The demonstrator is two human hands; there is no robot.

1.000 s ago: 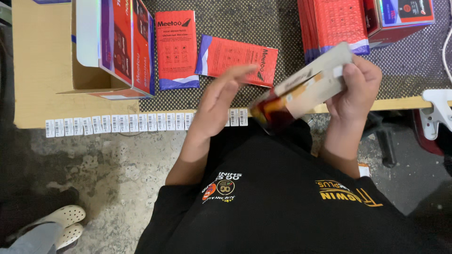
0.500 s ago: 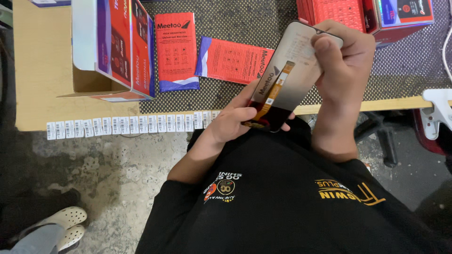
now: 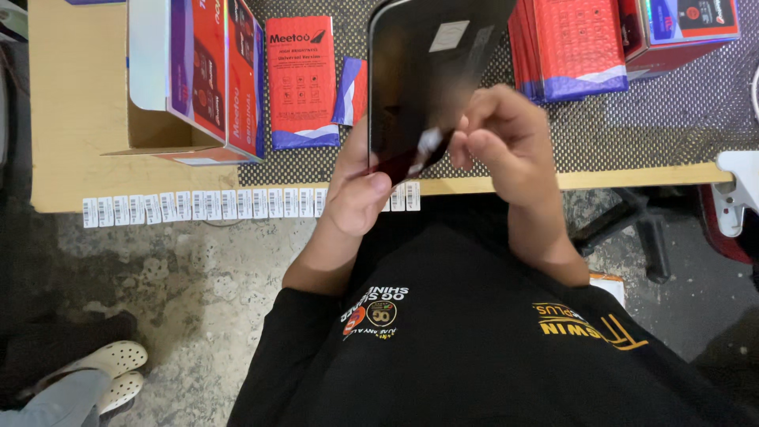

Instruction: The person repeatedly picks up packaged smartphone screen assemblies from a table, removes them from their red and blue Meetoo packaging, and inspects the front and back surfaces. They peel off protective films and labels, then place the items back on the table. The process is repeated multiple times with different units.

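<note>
A dark glossy phone screen panel stands upright in front of me over the table edge. My left hand grips its lower left edge. My right hand pinches a small white tab on the panel's lower part, fingers curled. A white sticker sits near the top of the panel. The panel hides part of the table behind it.
An open cardboard box with red cartons stands at the left. A flat red packet lies on the black mesh mat. Red boxes are stacked at the right. A barcode label strip lines the table edge. Someone's white shoes are lower left.
The panel has turned from its pale back with a flex cable to its dark face and risen upright. My right hand moved down from its top edge to the tab.
</note>
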